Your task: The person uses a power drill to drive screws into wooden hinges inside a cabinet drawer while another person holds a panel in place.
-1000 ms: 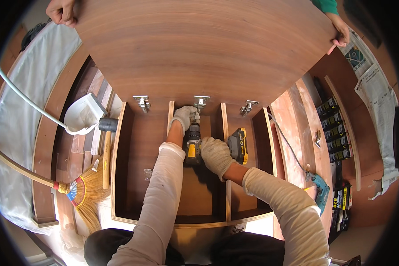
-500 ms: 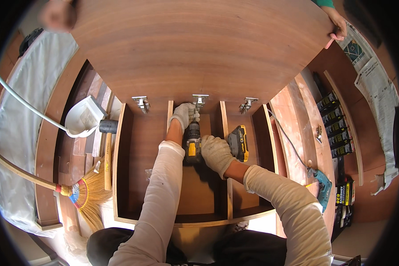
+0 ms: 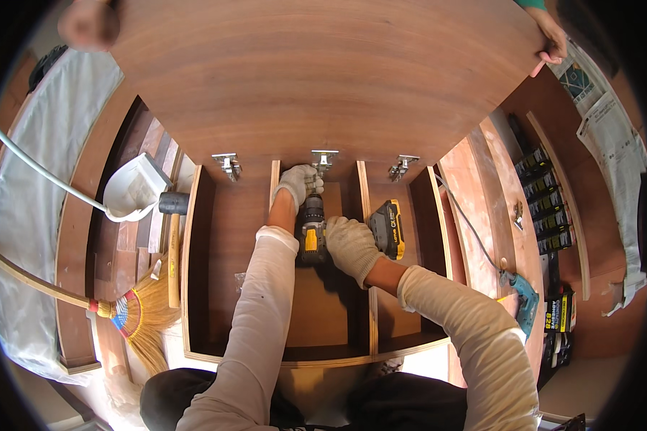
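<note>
My right hand (image 3: 352,248), in a knitted work glove, is wrapped round the handle of a black and yellow cordless drill (image 3: 311,233). The drill points away from me, its battery sticking out to the right of my hand. My gloved left hand (image 3: 300,184) is closed by the drill's front end, fingers bent together just below the middle hinge (image 3: 324,159); what they pinch is hidden. Two more metal hinges, a left one (image 3: 227,166) and a right one (image 3: 404,168), sit where the wooden door panel (image 3: 323,86) meets the open cabinet (image 3: 194,287). Dividers split the cabinet into three compartments.
Another person's hands, one at the left (image 3: 90,27) and one at the right (image 3: 551,39), are at the panel's far corners. Left lie a mallet (image 3: 174,251), a white dustpan (image 3: 133,190) and a broom (image 3: 147,316). Right are a corded teal drill (image 3: 527,305) and several dark boxes (image 3: 546,194).
</note>
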A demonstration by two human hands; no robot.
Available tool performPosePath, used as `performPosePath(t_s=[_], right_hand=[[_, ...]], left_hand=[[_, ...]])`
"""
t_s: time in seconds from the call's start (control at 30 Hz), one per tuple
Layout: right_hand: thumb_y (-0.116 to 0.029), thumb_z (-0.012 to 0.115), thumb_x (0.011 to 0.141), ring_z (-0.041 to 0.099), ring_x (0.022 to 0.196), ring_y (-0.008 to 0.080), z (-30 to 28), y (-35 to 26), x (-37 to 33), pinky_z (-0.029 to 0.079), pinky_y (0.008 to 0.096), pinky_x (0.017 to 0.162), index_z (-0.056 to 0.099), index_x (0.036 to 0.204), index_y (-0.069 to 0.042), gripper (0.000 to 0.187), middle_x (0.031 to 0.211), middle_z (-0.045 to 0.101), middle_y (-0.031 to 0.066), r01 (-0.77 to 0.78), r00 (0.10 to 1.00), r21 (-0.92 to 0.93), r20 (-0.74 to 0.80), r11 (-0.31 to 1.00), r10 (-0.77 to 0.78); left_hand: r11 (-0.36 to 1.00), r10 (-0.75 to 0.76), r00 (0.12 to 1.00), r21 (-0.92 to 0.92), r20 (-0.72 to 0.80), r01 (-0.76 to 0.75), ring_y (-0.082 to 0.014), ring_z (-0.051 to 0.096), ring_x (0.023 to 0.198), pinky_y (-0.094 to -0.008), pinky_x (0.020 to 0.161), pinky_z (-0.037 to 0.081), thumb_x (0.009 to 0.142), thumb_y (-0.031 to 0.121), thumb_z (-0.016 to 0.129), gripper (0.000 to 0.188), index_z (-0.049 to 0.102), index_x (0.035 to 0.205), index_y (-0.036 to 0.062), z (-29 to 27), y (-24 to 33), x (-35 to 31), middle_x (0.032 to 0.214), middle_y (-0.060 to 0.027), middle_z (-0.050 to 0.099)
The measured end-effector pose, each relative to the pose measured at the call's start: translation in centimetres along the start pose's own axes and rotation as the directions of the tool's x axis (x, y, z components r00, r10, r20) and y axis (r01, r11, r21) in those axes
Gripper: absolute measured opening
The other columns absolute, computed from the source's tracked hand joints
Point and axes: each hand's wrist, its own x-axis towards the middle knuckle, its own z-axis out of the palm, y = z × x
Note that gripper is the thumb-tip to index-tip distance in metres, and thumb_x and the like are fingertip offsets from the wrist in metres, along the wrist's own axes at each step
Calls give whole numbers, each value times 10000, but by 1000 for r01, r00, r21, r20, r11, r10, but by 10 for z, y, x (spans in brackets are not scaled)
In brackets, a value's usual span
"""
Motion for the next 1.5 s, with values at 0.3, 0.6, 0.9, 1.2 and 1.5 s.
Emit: performPosePath(t_s=[0.3,0.6,0.9,1.2,1.5], right_hand=[[-85,658,846,720,832,269,4,-2,4,603,395,660,587,1041,39,241,923,659,166,-10,1000,-21,1,1000,10],[-92,671,841,722,820,272,3,-2,2,603,394,662,590,1026,37,240,906,656,161,-12,1000,0,9,1000,12],[-91,674,838,724,825,263,11,-5,4,598,383,643,588,1030,39,247,904,656,159,-9,999,-83,-51,997,4],[-97,667,837,724,811,270,6,-5,3,596,393,635,589,1038,40,256,907,659,162,-8,1000,-61,-25,998,6],[-115,687,843,728,844,297,8,-2,2,601,399,657,586,1061,51,292,934,662,176,12,1000,15,-15,1000,-12]], left_hand=[[1000,-18,1000,-19,23,19,-262,668,732,-418,677,614,950,92,595,95,641,981,15,-6,0,8,853,-134,677],[1000,-16,1000,-7,2,16,-266,667,702,-417,656,607,971,93,589,107,634,985,-4,1,0,-2,815,-142,670],[999,22,1000,-35,-17,-23,-228,675,686,-379,612,591,1014,202,606,176,648,1041,34,-5,-19,-42,818,-109,685],[983,69,960,180,-273,-19,-180,638,630,-356,565,535,996,437,639,430,708,1086,22,3,-51,-147,817,-73,667],[987,154,932,0,-327,-163,-124,587,520,-249,421,492,1012,375,639,466,612,1333,39,19,-104,-200,799,-39,646]])
